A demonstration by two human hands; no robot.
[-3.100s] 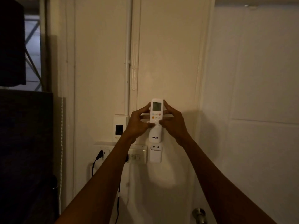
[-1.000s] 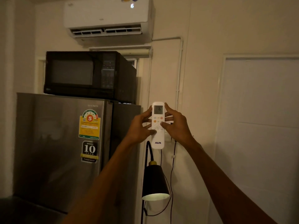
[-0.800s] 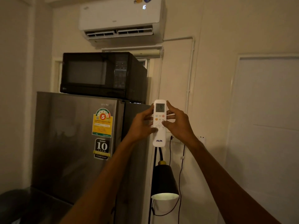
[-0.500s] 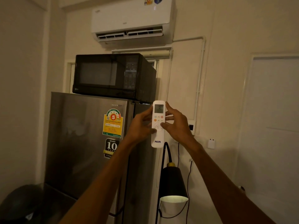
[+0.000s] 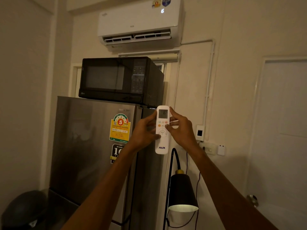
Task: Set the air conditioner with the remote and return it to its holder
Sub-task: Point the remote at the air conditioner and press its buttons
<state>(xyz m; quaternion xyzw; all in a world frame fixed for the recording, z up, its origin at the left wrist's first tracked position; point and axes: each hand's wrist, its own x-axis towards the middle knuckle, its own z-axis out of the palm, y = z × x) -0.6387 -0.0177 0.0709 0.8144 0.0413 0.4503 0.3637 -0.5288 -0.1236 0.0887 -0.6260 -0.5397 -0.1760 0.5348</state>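
Two bare hands hold one white remote (image 5: pixel 162 130) upright at arm's length, in front of the edge of the silver fridge (image 5: pixel 93 146). The left hand (image 5: pixel 144 132) wraps the remote's left side, its grip curled tight around the body, with the thumb lying across the lower edge of the round button pad. The right hand (image 5: pixel 181 130) takes the right side: its fingers reach behind and along the edge near the small screen, and its thumb presses on the face just above the round pad, beside the coloured buttons. Neither grip is spread; both are pressed together on the remote, which hangs free of the wall. The remote's screen is lit grey, though the figure on it is too blurred to read; "AUX" is printed near its lower end.

High on the wall sits the air conditioner (image 5: pixel 139 22), its louvre slots showing along the bottom and a lit digit glowing on its front, probably a 6, with part of it perhaps washed out. A black microwave (image 5: pixel 119 79) stands on top of the fridge, directly below the unit. Below the hands a black lamp (image 5: pixel 181 193) points its lit shade downward, its curved stem rising just beside the remote's lower end. To the right of the right wrist, a socket plate (image 5: pixel 208 148) is fixed on the wall, and just beside it a small white holder (image 5: pixel 221 150), well apart from the remote.
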